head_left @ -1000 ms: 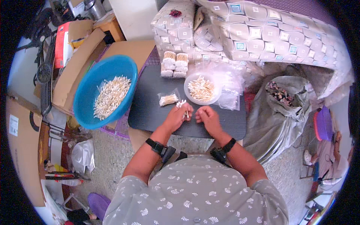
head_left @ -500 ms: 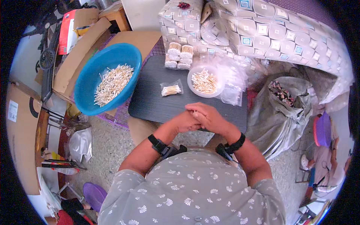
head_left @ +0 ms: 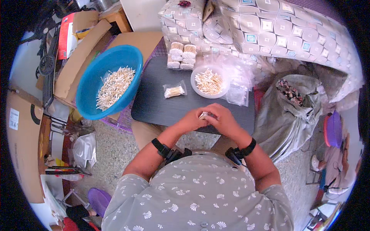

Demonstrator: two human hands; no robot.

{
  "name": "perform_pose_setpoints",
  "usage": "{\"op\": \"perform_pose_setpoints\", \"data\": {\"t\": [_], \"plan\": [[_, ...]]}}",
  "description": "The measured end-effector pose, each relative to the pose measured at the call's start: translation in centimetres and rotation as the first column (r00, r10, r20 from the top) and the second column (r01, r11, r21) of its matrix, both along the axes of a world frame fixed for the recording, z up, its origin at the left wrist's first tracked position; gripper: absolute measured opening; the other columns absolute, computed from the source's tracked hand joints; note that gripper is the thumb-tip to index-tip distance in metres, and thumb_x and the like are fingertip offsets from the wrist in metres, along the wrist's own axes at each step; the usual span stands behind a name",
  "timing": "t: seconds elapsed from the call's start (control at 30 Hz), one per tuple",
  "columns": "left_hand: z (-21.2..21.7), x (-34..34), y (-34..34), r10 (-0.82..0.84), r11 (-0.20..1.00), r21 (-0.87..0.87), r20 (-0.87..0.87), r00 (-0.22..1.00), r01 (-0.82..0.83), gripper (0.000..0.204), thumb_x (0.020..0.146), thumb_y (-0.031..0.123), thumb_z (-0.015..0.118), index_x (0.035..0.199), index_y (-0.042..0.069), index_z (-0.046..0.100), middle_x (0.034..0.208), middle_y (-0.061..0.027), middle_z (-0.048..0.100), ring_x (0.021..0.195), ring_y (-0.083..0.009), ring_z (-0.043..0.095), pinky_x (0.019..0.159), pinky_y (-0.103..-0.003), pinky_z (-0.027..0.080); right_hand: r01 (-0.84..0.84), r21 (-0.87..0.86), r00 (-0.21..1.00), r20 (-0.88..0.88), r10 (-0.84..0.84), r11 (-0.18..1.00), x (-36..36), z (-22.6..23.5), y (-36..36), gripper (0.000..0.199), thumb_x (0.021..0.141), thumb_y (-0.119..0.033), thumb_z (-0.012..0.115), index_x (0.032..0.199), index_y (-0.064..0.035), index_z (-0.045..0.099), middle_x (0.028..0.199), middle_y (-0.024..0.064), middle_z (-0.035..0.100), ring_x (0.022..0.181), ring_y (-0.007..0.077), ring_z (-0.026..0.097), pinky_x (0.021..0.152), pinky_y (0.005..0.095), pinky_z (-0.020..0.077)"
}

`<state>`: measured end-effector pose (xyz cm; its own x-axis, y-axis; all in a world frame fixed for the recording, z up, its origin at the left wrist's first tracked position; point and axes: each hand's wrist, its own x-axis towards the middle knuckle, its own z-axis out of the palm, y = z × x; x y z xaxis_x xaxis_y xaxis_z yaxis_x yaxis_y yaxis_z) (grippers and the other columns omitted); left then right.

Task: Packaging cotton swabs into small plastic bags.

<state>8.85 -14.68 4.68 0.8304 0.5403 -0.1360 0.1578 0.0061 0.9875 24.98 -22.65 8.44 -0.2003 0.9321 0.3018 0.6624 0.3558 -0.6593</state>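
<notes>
My left hand [head_left: 191, 121] and my right hand [head_left: 222, 119] meet over the near edge of the dark table [head_left: 150, 109]. Both are closed around a small bunch of cotton swabs [head_left: 203, 115], whose pale ends peek out between the fingers. Just beyond them stands a white bowl [head_left: 196, 89] of loose cotton swabs [head_left: 208, 81]. A filled clear packet of swabs [head_left: 174, 91] lies flat to its left. Clear plastic bags [head_left: 239, 86] are spread to the right of the bowl. Stacked swab bundles [head_left: 182, 56] sit at the table's far edge.
A large blue basin [head_left: 85, 101] of loose swabs leans at the left, beside cardboard [head_left: 73, 71]. On the right a grey sack [head_left: 287, 123] slumps against the table. A patterned covered seat [head_left: 269, 30] borders the far side. A purple basin [head_left: 98, 202] is low at the left.
My hands were clasped with the swabs hidden; now the fingers have parted enough to show the bunch between them. The view has shifted slightly.
</notes>
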Motion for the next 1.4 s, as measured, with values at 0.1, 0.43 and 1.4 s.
{"op": "perform_pose_setpoints", "data": {"t": [0.1,0.43,1.4], "plan": [[-1.6,-0.2,0.1,0.129,0.973,0.195,-0.027,0.991,-0.121,0.032,0.077,0.011,0.068,0.107,0.009,0.059,0.104,-0.0034,0.061,0.096,-0.0123,0.055,0.085,-0.029,0.045,0.063,-0.174,0.991,-0.109,-0.083,0.983,-0.8,0.9,-0.3,0.034,0.080,-0.012,0.063,0.113,-0.0078,0.059,0.101,0.0115,0.061,0.087,0.0267,0.060,0.078,0.0343,0.0481],[-2.0,0.3,0.9,-0.117,0.948,0.287,-0.077,0.990,0.135,0.036,0.073,0.005,0.068,0.106,0.010,0.057,0.105,-0.0028,0.059,0.099,-0.0156,0.055,0.087,-0.030,0.044,0.033,-0.248,0.954,-0.280,-0.105,0.968,-0.9,-0.4,-0.3,0.021,0.078,-0.013,0.063,0.098,-0.0052,0.062,0.090,0.0116,0.063,0.083,0.0251,0.061,0.075,0.0339,0.0483],[-2.8,-1.3,3.0,0.445,0.856,-0.363,0.156,0.882,-0.368,0.032,0.096,0.032,0.050,0.104,0.003,0.060,0.099,-0.0092,0.061,0.092,-0.0197,0.059,0.079,-0.035,0.048,0.090,-0.355,0.670,-0.670,-0.320,0.931,-0.7,-5.4,1.1,0.008,0.085,-0.007,0.062,0.091,-0.0020,0.061,0.080,0.0031,0.063,0.067,0.0098,0.061,0.061,0.0240,0.0512]]}}
